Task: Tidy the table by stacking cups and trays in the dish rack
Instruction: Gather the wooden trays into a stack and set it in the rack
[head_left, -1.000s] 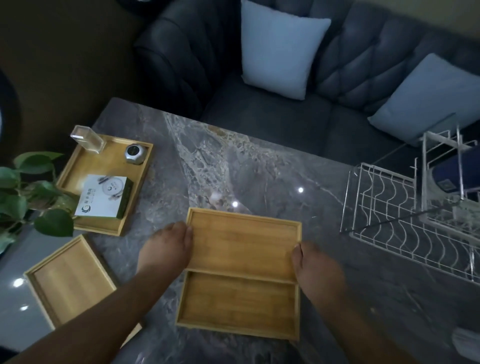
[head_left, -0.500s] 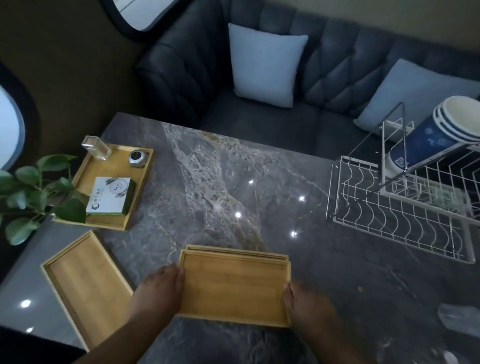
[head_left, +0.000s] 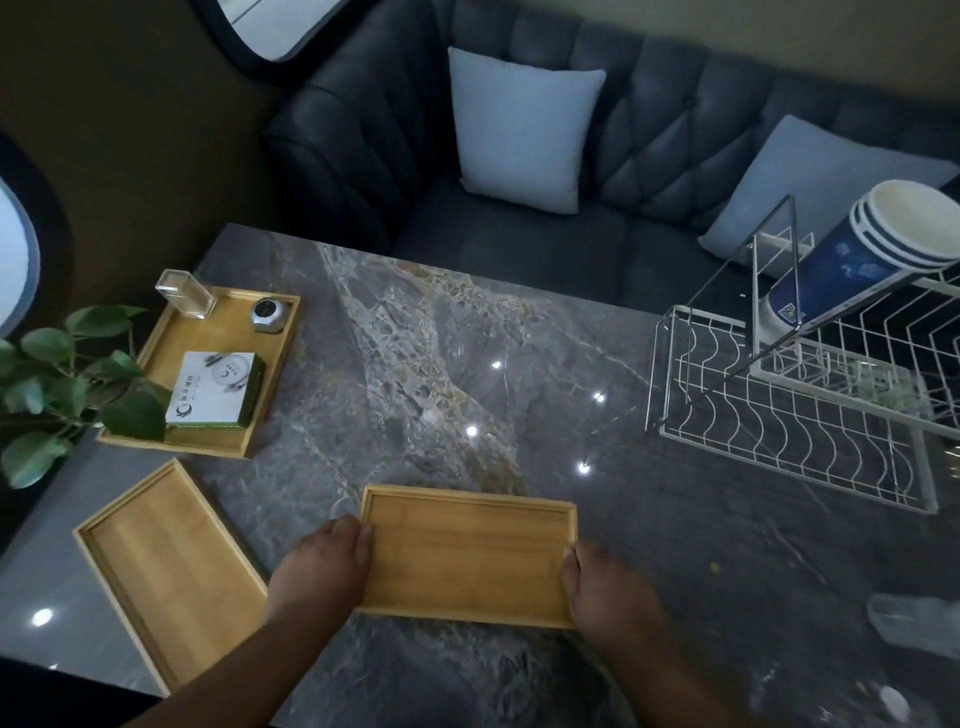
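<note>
Both hands clamp bamboo tray (head_left: 467, 556) by short ends | left hand (head_left: 324, 564) | right hand (head_left: 605, 590) | dish rack (head_left: 789, 436) well right, stacked cups (head_left: 862, 254) in it

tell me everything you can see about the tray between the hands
The bamboo tray is a shallow light-wood rectangle with a raised rim, empty inside. It sits flat and level, long side facing the person, near the front of the marble table. The left hand and right hand grip its short ends.

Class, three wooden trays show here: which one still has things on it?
The far-left tray beside the plant; it carries a box, while the other two show bare wood.
</note>
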